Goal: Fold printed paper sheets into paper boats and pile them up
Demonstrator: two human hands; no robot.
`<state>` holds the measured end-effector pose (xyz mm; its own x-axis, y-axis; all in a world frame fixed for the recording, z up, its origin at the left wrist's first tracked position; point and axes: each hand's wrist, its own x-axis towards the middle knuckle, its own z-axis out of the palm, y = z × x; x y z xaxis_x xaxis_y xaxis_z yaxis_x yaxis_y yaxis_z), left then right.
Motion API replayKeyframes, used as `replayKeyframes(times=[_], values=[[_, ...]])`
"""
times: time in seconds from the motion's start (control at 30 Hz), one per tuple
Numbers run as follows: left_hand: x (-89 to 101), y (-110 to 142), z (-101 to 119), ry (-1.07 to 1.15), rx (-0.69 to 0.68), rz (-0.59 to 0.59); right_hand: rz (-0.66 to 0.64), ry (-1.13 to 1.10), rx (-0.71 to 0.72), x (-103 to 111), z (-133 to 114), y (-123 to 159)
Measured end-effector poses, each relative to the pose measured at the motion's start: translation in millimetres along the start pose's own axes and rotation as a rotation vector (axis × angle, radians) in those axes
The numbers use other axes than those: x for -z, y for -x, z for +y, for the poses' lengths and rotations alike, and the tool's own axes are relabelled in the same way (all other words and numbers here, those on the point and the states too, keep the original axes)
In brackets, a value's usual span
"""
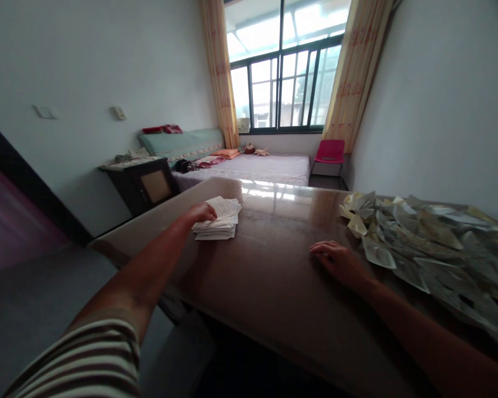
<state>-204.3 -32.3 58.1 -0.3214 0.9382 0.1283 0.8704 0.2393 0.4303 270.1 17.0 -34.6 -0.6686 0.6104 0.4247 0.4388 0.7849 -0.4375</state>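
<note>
White stacked papers (218, 224) are seemingly being steadied by the half-curled left hand (202, 212), hold unclear, lifting needing a pinch; the open, empty right hand (336, 260) is resting on the glossy brown bench (274, 265).

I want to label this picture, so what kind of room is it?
Probably a home bedroom: there is a bed with a green headboard, a small cabinet beside it, and long patterned curtains.

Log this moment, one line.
left hand: on paper stack | right hand: on table, empty | loose papers: heaped right
</note>
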Motion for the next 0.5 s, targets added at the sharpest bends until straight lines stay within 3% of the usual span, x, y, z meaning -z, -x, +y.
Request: replayKeyframes(times=[0.13,0.27,0.4,0.5], values=[[-2.4,-5.1,-16.7,-0.066,0.100,-0.087,0.014,-0.006,-0.080,-2.8,0.5,0.5],[-9.8,-4.7,-39.7,-0.068,0.186,0.022,-0.004,0.059,-0.204,-7.1,-6.6,4.5],[-20.1,-8.2,-64.1,-0.012,0.258,0.182,-0.021,0.164,-0.074,-11.7,-12.9,6.7],[-25.7,-15.8,-79.5,0.079,0.248,0.229,-0.098,0.207,-0.031,-16.3,-22.5,-7.1]])
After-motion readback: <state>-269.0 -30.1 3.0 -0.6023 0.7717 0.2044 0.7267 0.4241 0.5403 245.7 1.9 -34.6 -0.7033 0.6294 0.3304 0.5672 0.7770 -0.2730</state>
